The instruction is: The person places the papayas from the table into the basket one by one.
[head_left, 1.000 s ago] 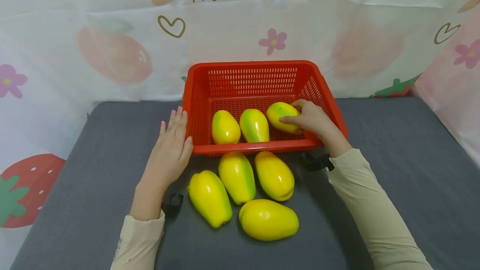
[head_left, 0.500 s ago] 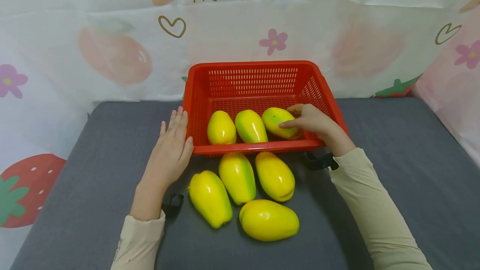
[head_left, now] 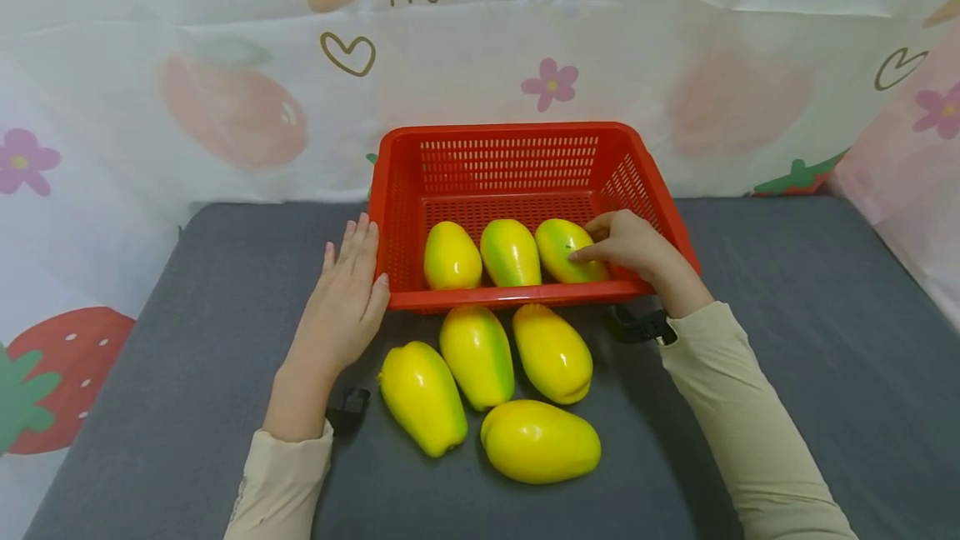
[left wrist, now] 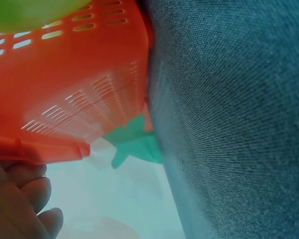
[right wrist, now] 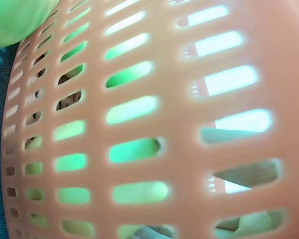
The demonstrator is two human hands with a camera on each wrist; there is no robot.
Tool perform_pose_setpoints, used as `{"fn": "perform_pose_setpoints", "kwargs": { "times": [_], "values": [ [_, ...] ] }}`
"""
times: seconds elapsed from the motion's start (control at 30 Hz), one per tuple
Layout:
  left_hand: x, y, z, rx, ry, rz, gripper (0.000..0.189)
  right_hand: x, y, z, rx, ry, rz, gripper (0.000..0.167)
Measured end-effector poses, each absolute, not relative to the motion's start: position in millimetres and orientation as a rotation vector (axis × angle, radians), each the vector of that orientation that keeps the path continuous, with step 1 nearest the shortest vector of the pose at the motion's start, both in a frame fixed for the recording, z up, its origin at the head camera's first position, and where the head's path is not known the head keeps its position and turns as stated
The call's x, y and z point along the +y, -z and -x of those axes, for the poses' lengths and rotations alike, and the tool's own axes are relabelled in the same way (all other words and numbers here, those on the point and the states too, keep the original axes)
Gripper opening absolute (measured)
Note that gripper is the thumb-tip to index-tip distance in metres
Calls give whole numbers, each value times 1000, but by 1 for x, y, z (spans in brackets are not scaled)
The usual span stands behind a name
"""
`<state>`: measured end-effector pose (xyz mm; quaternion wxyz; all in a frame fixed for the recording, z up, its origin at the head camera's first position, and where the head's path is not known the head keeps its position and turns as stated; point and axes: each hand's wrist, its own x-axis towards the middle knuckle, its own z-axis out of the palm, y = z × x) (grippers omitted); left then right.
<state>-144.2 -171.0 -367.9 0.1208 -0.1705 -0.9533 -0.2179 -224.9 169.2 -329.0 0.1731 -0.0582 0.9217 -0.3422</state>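
Note:
My right hand reaches over the front right of a red plastic basket. Its thumb and fingers pinch the right end of a yellow-green papaya inside. Two more papayas, a middle one and a left one, lie beside it in a row along the front wall. My left hand lies straight-fingered along the basket's left side; in the left wrist view its fingers are at the rim. The basket's slotted wall fills the right wrist view and mostly hides the right hand there.
Several papayas lie on the grey cloth before the basket, among them one on its side and one at the left. A printed white curtain hangs right behind the basket. Dark wrist straps are at both wrists.
The right-hand papaya has come down toward the front wall. The row of three shifted left, then back right. My right hand moved slightly down and right; my left hand stayed put.

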Motion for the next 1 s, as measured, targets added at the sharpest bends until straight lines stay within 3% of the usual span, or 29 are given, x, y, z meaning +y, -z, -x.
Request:
{"fn": "perform_pose_setpoints", "kwargs": {
  "times": [0.5, 1.0],
  "values": [
    [-170, 367, 144, -2817, 629, 466, 61, 172, 332, 225, 2494, 1167, 273, 48],
    [-170, 365, 142, -2807, 646, 476, 60, 170, 329, 221, 2567, 1192, 233, 47]
  ]
}}
